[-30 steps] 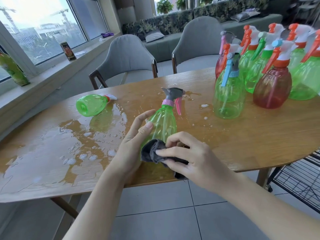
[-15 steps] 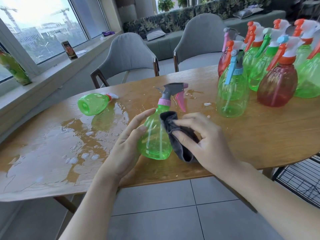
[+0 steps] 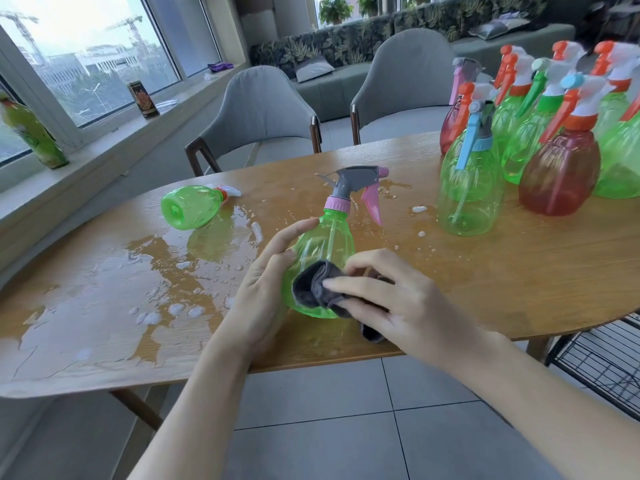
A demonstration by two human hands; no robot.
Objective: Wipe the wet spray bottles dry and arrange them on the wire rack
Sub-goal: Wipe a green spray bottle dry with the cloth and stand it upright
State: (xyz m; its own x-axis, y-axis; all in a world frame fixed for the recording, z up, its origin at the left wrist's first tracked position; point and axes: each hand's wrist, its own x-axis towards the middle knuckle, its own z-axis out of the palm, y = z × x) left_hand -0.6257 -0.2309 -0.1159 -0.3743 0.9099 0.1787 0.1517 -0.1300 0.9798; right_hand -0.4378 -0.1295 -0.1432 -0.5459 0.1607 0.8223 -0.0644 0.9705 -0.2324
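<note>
Green spray bottle (image 3: 322, 244) stands near the table (image 3: 450, 306) edge; my left hand (image 3: 266, 282) grips it, my right hand (image 3: 398, 299) presses the grey cloth (image 3: 315, 285).

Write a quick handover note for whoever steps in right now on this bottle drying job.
Left hand: steadies the green bottle with grey sprayer, upright near the table's front edge.
Right hand: presses the grey cloth against that bottle's lower body.
Done: nothing shows on the wire rack, lower right beside the table.
Left: finish this bottle; one green bottle lies on its side by the puddle; a cluster of upright bottles waits at the right.
</note>
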